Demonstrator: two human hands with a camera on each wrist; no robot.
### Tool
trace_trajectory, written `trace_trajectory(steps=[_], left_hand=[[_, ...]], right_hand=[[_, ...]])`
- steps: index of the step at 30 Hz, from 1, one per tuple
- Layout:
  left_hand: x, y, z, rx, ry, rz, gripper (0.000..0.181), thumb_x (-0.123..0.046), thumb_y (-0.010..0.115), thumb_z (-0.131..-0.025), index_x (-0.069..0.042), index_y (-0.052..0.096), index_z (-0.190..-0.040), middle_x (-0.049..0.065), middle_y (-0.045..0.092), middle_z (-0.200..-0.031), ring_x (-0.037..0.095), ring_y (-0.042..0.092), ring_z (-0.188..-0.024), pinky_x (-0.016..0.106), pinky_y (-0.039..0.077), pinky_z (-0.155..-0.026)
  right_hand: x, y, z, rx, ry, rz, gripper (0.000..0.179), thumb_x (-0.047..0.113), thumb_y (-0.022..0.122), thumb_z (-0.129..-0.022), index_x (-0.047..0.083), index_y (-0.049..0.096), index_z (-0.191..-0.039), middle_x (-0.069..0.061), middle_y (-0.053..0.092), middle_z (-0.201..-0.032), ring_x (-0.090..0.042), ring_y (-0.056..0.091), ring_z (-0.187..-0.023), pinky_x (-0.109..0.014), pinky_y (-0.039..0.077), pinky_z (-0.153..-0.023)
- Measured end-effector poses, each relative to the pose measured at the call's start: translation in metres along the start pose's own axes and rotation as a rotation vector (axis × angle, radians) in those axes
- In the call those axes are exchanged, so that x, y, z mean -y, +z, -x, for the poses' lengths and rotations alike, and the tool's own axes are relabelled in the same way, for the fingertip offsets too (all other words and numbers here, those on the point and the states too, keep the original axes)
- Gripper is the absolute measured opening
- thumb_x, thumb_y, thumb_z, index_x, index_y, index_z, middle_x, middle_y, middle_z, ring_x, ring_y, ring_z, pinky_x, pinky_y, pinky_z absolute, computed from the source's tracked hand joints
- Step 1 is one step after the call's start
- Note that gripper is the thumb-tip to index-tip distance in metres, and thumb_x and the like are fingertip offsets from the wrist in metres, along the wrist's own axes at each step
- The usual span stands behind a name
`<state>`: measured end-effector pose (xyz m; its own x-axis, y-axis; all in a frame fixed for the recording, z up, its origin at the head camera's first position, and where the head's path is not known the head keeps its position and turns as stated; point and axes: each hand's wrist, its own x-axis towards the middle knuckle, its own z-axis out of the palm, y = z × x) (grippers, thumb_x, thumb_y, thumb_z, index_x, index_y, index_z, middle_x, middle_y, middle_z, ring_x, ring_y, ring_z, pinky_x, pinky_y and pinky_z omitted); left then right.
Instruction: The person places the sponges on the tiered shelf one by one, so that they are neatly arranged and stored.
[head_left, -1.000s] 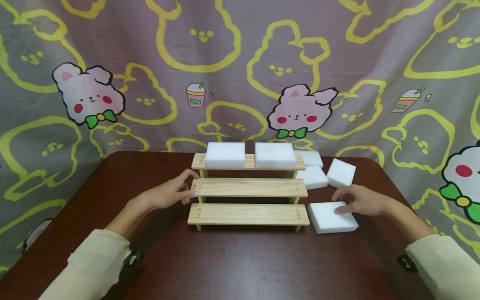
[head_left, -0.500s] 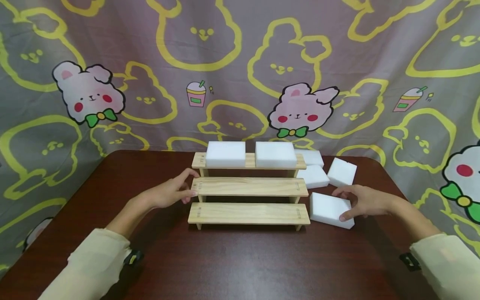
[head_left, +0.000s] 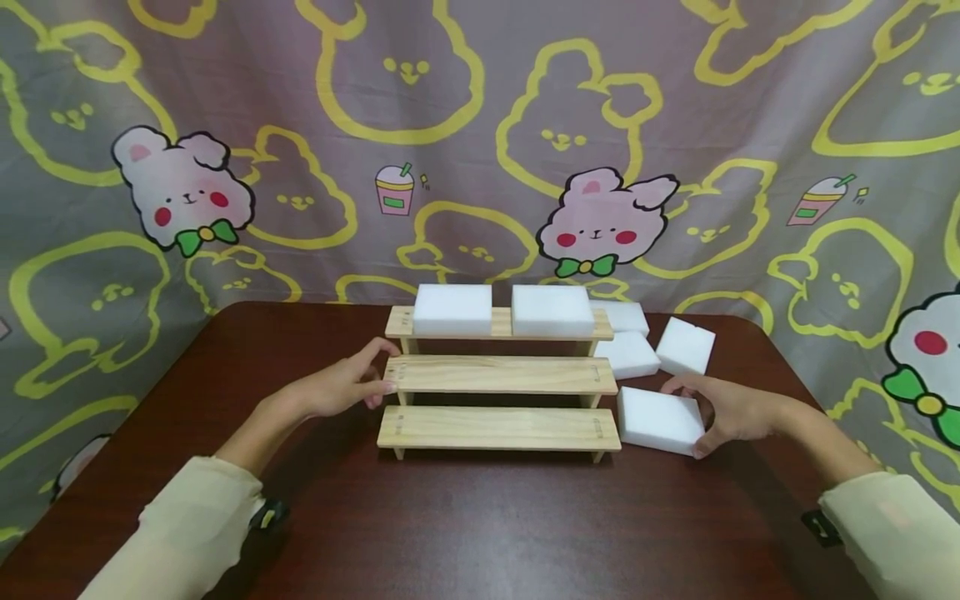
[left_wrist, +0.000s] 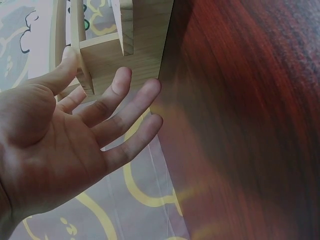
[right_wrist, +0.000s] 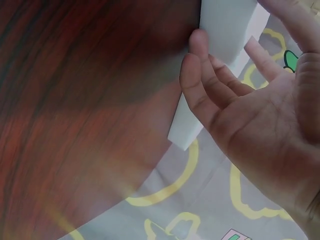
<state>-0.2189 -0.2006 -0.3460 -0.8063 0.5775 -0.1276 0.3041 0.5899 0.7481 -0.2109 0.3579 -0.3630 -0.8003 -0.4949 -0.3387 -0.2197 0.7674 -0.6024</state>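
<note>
Gripped block [head_left: 660,417], wooden rack [head_left: 499,375] beside, white blocks [head_left: 626,355] behind

The white, flat-sided foam block [right_wrist: 225,27] is located at the upper frame edge and partly cropped. The bare right hand [right_wrist: 265,115], palm exposed, is below and right of the block; its thumb reaches the block's right side, and bent fingers overlap the lower end. A white foam-like piece [right_wrist: 184,132] appears below the block, partly concealed by fingers. Dark red-brown wood-grain tabletop [right_wrist: 85,100] extends left of the block; grey, yellow-outlined printed cloth [right_wrist: 210,175] lies below.
</note>
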Motion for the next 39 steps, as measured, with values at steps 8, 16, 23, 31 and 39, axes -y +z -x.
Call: trace_trajectory(steps=[8, 16, 23, 31, 39], left_hand=[[0.001, 0.001, -0.001, 0.000, 0.003, 0.007, 0.042, -0.013, 0.058, -0.107, -0.003, 0.031, -0.138, 0.014, 0.063, -0.081, 0.028, 0.064, -0.080, 0.052, 0.051, -0.082], [0.002, 0.002, -0.001, -0.002, 0.007, 0.013, 0.041, -0.012, 0.058, -0.107, -0.003, 0.031, -0.137, 0.014, 0.062, -0.080, 0.028, 0.063, -0.079, 0.052, 0.051, -0.082], [0.003, 0.001, -0.001, -0.002, 0.008, 0.014, 0.041, -0.011, 0.058, -0.107, -0.003, 0.031, -0.137, 0.014, 0.062, -0.080, 0.028, 0.063, -0.078, 0.052, 0.051, -0.082], [0.003, 0.000, -0.002, 0.003, 0.002, 0.007, 0.042, -0.013, 0.057, -0.108, -0.003, 0.030, -0.138, 0.013, 0.062, -0.080, 0.028, 0.063, -0.079, 0.051, 0.050, -0.081], [0.000, 0.001, -0.001, 0.005, -0.008, 0.012, 0.042, -0.013, 0.057, -0.108, -0.003, 0.030, -0.139, 0.014, 0.062, -0.082, 0.028, 0.063, -0.080, 0.052, 0.050, -0.083]], right_hand=[[-0.001, -0.004, 0.001, 0.006, 0.015, 0.000, 0.083, 0.013, 0.095, -0.072, 0.003, 0.048, -0.140, -0.017, 0.051, -0.124, -0.029, 0.058, -0.103, -0.038, 0.052, -0.084], [-0.003, -0.015, 0.009, -0.076, -0.074, 0.023, 0.088, 0.014, 0.091, -0.077, -0.007, 0.041, -0.146, -0.025, 0.054, -0.130, -0.027, 0.063, -0.101, -0.033, 0.057, -0.079], [-0.003, -0.022, 0.012, -0.164, -0.120, 0.049, 0.078, 0.013, 0.091, -0.078, -0.001, 0.046, -0.141, -0.018, 0.060, -0.121, -0.021, 0.064, -0.094, -0.033, 0.057, -0.077], [-0.008, -0.024, 0.018, -0.312, -0.262, 0.084, 0.063, 0.002, 0.093, -0.072, 0.005, 0.059, -0.125, -0.014, 0.057, -0.120, -0.009, 0.060, -0.089, -0.028, 0.059, -0.069], [-0.002, -0.029, 0.022, -0.323, -0.258, 0.068, 0.059, 0.000, 0.091, -0.073, 0.006, 0.061, -0.124, -0.012, 0.057, -0.119, -0.010, 0.060, -0.090, -0.028, 0.059, -0.071]])
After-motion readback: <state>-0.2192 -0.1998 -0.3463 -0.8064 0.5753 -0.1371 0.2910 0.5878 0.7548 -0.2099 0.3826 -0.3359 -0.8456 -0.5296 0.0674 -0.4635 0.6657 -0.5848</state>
